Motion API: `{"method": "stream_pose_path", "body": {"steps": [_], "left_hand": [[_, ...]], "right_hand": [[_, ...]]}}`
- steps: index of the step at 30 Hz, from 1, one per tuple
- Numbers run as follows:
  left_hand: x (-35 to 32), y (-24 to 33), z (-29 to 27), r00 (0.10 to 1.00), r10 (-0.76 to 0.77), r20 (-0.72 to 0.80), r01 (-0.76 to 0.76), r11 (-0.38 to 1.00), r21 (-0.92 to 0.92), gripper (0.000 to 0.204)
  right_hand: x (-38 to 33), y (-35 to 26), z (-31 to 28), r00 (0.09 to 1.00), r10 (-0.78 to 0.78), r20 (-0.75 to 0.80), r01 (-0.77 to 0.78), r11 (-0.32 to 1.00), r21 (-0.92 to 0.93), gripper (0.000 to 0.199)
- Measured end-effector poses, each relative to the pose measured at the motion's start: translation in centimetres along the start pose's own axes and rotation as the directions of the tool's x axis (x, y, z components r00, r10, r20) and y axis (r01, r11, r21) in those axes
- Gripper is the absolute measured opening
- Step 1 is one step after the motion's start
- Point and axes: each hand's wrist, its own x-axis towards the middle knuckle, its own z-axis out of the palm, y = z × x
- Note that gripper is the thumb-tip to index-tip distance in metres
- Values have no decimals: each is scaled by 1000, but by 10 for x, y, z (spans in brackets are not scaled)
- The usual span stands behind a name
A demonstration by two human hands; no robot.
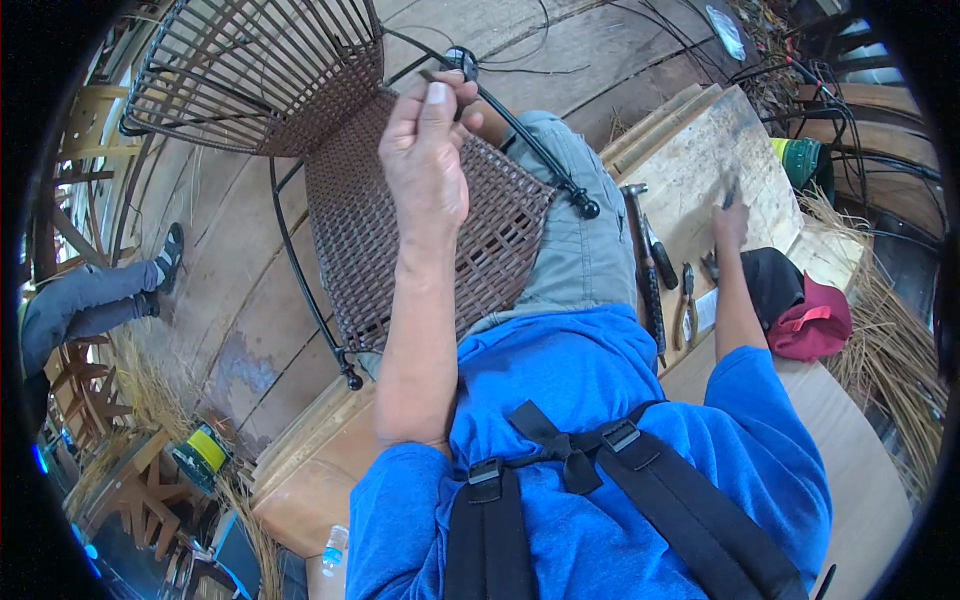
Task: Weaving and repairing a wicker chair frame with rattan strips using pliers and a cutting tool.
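A brown woven chair (400, 230) with a black metal frame lies tipped against my legs. My left hand (430, 160) is raised over its woven panel, thumb and fingers pinched on a short dark strip (428, 76). Out to the right, my right hand (731, 228) is low over a worn wooden board (690, 150). Its fingers are closed around a small greyish thing that is too blurred to name. Nearest to that hand are pliers (686, 312), a hammer (640, 215) and a black-handled tool (658, 252), all lying on the board.
A maroon and black cap (810, 318) sits beside my right forearm. Bundles of dry strips (900, 370) lie at the far right, near a green bucket (803, 160). Another person's legs (95, 300) show at the left. A plastic bottle (334, 550) is at lower left.
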Motion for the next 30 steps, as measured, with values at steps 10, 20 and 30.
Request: {"method": "stream_pose_path", "body": {"steps": [10, 20, 30], "left_hand": [[0, -9, -3, 991, -120, 66, 123, 991, -48, 16], [-35, -54, 24, 932, -362, 18, 354, 919, 172, 12], [-41, -51, 30, 906, -422, 31, 410, 894, 178, 14]], "right_hand": [[16, 26, -12, 991, -74, 110, -26, 704, 710, 30], [-151, -101, -91, 661, -713, 233, 290, 529, 797, 59], [-181, -145, -121, 513, -820, 253, 488, 521, 700, 81]]}}
